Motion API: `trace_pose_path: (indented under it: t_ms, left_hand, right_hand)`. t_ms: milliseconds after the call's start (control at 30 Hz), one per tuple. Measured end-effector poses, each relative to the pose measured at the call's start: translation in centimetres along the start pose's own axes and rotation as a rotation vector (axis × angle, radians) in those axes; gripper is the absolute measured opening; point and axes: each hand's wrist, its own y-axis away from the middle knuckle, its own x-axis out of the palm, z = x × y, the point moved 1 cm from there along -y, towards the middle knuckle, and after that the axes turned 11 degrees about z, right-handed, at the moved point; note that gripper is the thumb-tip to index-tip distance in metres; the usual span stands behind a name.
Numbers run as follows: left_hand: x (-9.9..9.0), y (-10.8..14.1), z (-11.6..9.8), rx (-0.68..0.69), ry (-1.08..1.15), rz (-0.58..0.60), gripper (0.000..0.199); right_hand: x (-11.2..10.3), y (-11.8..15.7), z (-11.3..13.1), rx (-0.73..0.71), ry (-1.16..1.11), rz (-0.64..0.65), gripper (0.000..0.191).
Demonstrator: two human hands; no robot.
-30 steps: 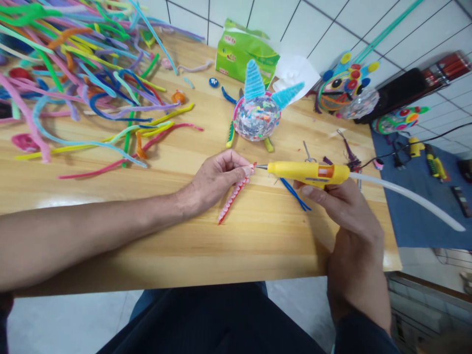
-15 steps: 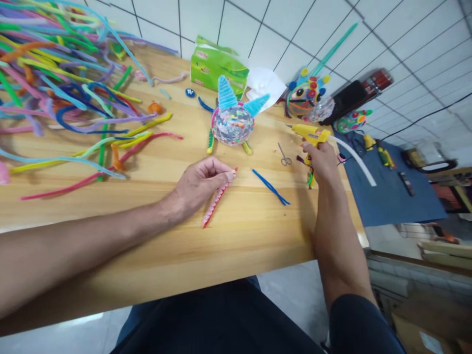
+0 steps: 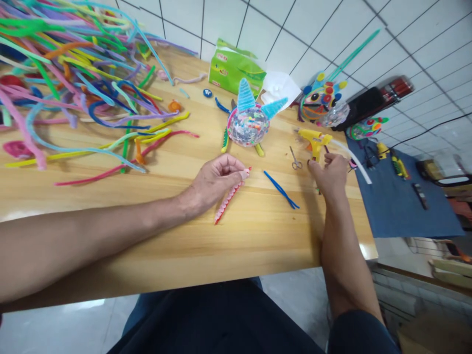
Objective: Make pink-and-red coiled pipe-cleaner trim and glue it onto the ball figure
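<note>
My left hand (image 3: 217, 183) pinches the upper end of a red-and-pink braided pipe cleaner strip (image 3: 227, 202) just above the table. At the right, my right hand (image 3: 330, 174) is beside the handle of a yellow glue gun (image 3: 313, 138), its thumb and fingers apart and not wrapped round it. A white glue stick sticks out of the gun's back. Between the hands lies a folded blue pipe cleaner (image 3: 280, 190), with small scissors (image 3: 295, 159) farther back. A clear ball figure (image 3: 248, 127) with blue ears and yellow-green feet stands behind them.
Many coloured pipe cleaners (image 3: 84, 105) are heaped at the left. Along the wall are a green tissue pack (image 3: 236, 69), white tissue (image 3: 279, 88), decorated figures (image 3: 319, 103) and a dark bottle-like object (image 3: 363, 104). A blue mat (image 3: 409, 209) lies at the right.
My right hand has loosened from the glue gun and drawn down and right of its handle. The view has shifted left; my left hand still pinches the strip.
</note>
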Motion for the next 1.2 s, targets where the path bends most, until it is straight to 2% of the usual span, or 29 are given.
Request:
trace_pose_path:
  t_ms: [33, 67, 167, 233, 300, 367, 467, 600, 833, 1200]
  left_hand:
    - [0.0, 0.0, 0.0, 0.003, 0.0, 0.007, 0.031]
    - [0.0, 0.0, 0.0, 0.006, -0.001, 0.012, 0.031]
    - [0.0, 0.0, 0.0, 0.013, -0.007, 0.008, 0.032]
    - [0.0, 0.1, 0.0, 0.01, -0.008, -0.001, 0.032]
    - [0.0, 0.1, -0.1, 0.004, -0.015, 0.0, 0.031]
    - [0.0, 0.1, -0.1, 0.009, -0.026, 0.009, 0.029]
    - [0.0, 0.1, -0.1, 0.03, -0.037, 0.018, 0.026]
    - [0.0, 0.1, -0.1, 0.043, -0.053, 0.032, 0.024]
    - [0.1, 0.2, -0.2, 0.035, -0.087, 0.045, 0.024]
    - [0.0, 0.3, -0.1, 0.045, -0.113, 0.06, 0.024]
  right_hand:
    - [-0.3, 1.4, 1.1, 0.002, 0.059, -0.073, 0.027]
    - [-0.4, 2.7, 2.6, -0.032, 0.057, -0.057, 0.024]
    - [0.3, 5.9, 8.0, -0.137, -0.174, 0.22, 0.016]
    - [1.4, 6.9, 11.4, -0.171, -0.328, 0.388, 0.015]
    - [2.5, 7.2, 14.0, -0.2, -0.406, 0.487, 0.015]
    - [3.6, 7.2, 15.5, -0.211, -0.447, 0.559, 0.016]
    - [4.7, 7.2, 16.2, -0.205, -0.488, 0.611, 0.017]
    - [5.5, 7.3, 15.8, -0.153, -0.544, 0.585, 0.018]
    - [5.3, 7.7, 15.9, -0.141, -0.596, 0.636, 0.016]
    - [5.5, 8.4, 15.6, -0.094, -0.649, 0.635, 0.012]
